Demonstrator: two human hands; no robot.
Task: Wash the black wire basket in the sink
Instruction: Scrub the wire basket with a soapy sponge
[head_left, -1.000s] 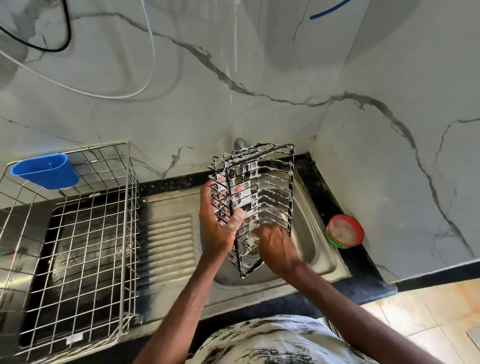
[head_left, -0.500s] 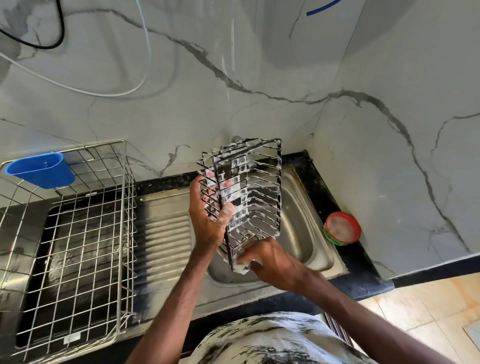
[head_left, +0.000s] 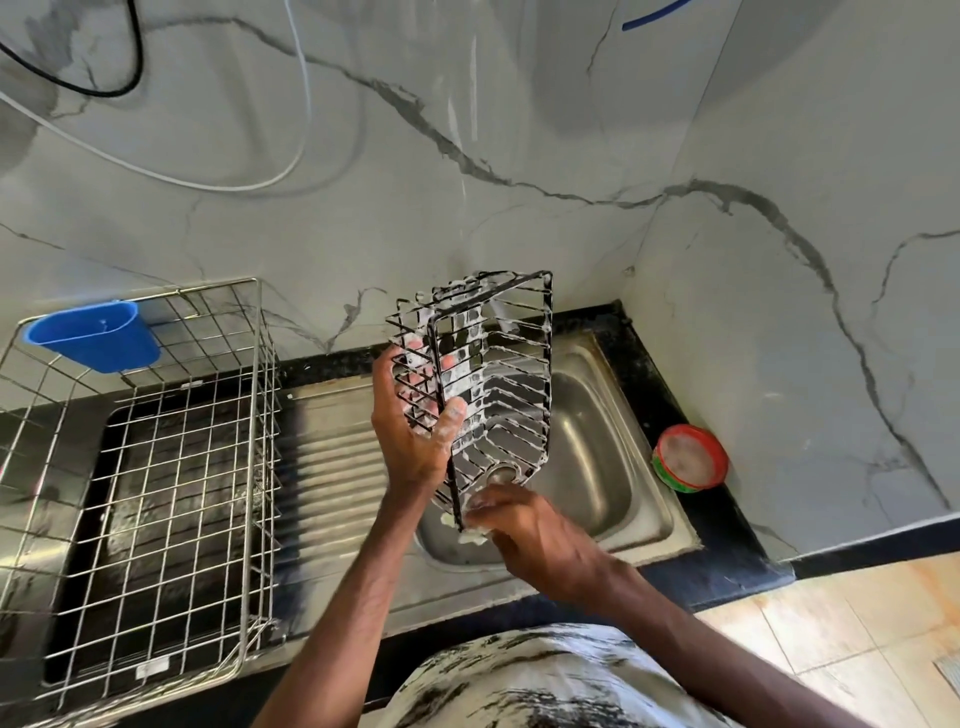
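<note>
Closest to you, your right hand curls its fingers round a pale soapy pad, pressed to the bottom corner of the basket. Just above, your left hand grips the basket, with the thumb clamped on a black frame rod and the fingers hooked through the side wires. You hold it upended over the sink, clear of the bowl. Judge it light and stiff, since one hand carries it, but the suds coating the wires will likely make it slippery. Thin cross wires may bend, so take hold on the thicker frame rods, hooking your fingers through rather than pinching. Farther off, on the counter beside the sink, sits a red-rimmed tub.
</note>
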